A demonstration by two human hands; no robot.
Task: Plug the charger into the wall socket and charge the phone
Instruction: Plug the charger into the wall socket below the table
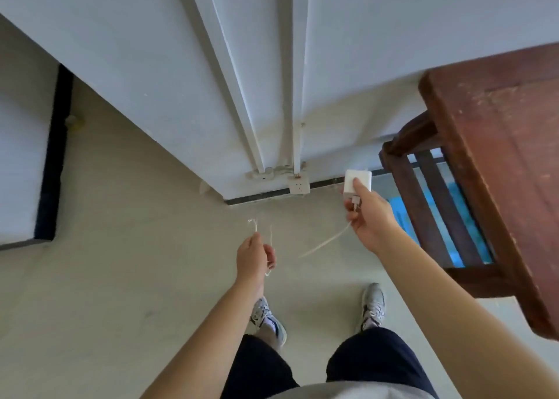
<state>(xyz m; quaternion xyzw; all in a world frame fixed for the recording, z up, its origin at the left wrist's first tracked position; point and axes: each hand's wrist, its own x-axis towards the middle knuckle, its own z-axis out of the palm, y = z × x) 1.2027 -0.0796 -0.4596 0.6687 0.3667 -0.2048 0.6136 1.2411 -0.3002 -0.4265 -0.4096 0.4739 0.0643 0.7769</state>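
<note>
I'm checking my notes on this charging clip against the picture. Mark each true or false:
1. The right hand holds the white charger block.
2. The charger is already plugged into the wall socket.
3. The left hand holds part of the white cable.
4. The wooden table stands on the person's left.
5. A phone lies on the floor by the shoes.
1. True. The right hand grips the white charger block.
2. False. The charger is held in the air, apart from the wall socket, which sits low on the wall.
3. True. The left hand pinches the white cable.
4. False. The wooden table is on the person's right.
5. False. No phone shows anywhere in view.
</note>
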